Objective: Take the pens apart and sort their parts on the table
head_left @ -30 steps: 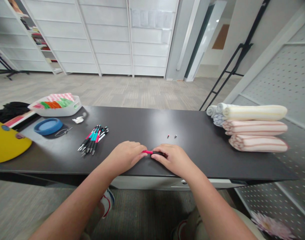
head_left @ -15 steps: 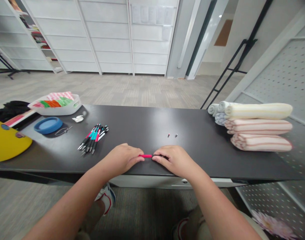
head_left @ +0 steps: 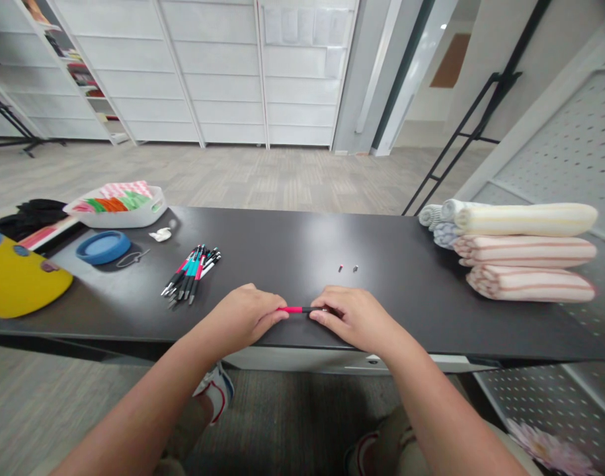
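Both my hands rest near the front edge of a dark table (head_left: 292, 244), each pinching one end of a red and black pen (head_left: 297, 309). My left hand (head_left: 245, 318) grips the red end with closed fingers. My right hand (head_left: 356, 317) is closed on the black end. A bundle of several more pens (head_left: 193, 270) in red, teal and black lies to the left of my hands. Two tiny pen parts (head_left: 348, 268) lie on the table beyond my right hand.
A white tray (head_left: 118, 217) of coloured items, a blue round lid (head_left: 102, 246), a small white object (head_left: 161, 234) and a yellow board (head_left: 19, 281) sit at the left. Rolled striped towels (head_left: 520, 251) are stacked at the right end.
My hands have drawn slightly apart along the pen, so more of its red and black barrel shows between them. The camera has shifted a little.
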`<action>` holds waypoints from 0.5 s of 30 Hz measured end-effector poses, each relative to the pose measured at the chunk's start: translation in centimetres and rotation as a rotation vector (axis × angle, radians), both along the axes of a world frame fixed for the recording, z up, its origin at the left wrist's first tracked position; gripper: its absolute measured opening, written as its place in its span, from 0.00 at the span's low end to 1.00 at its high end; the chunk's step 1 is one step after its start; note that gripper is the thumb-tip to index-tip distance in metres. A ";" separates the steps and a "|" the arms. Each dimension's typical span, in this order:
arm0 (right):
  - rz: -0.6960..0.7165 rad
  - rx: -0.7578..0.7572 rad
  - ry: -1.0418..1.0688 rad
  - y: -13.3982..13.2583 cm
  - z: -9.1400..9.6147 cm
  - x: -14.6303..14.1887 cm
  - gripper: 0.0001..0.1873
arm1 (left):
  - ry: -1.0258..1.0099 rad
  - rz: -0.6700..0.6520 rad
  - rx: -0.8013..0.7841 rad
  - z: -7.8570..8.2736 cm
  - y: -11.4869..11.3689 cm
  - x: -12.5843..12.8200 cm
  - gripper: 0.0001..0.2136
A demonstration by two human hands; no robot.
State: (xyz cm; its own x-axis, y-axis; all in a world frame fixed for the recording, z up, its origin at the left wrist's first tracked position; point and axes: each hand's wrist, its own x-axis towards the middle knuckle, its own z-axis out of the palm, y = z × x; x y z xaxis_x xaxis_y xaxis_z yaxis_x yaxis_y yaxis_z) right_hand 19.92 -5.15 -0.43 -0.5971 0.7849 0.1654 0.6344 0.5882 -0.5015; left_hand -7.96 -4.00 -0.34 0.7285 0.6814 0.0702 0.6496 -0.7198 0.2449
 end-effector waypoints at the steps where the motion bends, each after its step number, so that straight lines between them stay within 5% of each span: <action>1: -0.002 0.010 -0.010 -0.1 0.1 -0.2 0.13 | 0.013 0.002 0.018 0.1 -0.1 0.3 0.17; 8: 0.052 0.116 -0.111 0.0 -0.2 -1.5 0.19 | 0.031 -0.013 0.082 -0.5 -0.4 2.5 0.17; 15: 0.092 0.130 -0.137 0.0 -0.4 -0.9 0.22 | 0.049 -0.051 0.002 0.0 -0.3 1.7 0.18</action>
